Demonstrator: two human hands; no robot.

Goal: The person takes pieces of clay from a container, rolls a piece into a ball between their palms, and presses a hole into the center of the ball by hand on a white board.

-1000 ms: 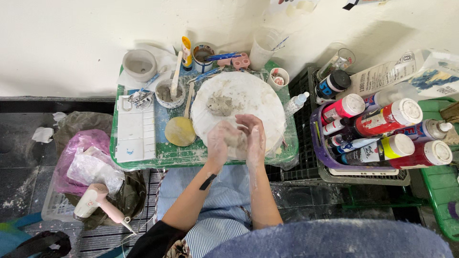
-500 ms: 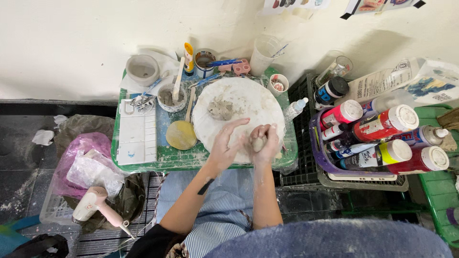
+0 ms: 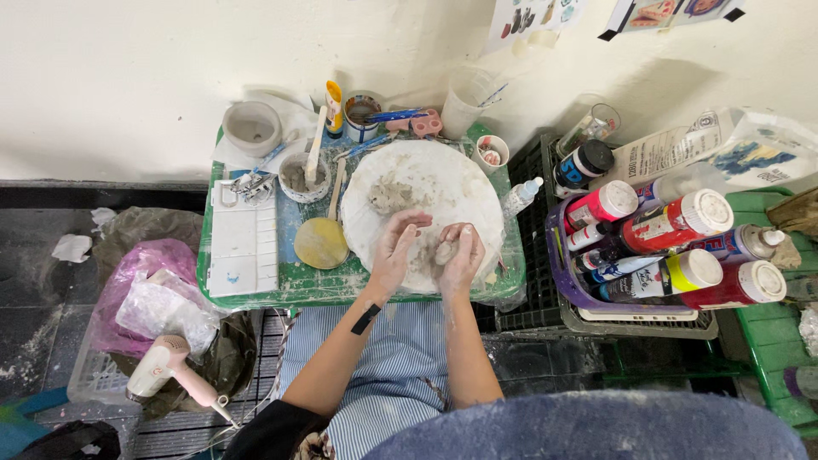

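Clay lump (image 3: 445, 251) sits pinched in the right hand (image 3: 460, 260), left hand (image 3: 396, 251) cupped open just beside, both over the white round board (image 3: 443, 183) catching crumbs; spare clay (image 3: 392, 196) beyond.

- The right hand (image 3: 461, 255) is covering most of the clay lump (image 3: 445, 252) (its shape is staying unclear).
- The picture's right edge is cutting off the green crate (image 3: 780, 341).
- The bottom edge is cropping the blurred blue cloth (image 3: 596, 430).

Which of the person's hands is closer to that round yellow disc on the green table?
Left. The left hand is just right of the yellow disc, over the white round board. The right hand lies farther right, beyond the left, cupping a clay lump.
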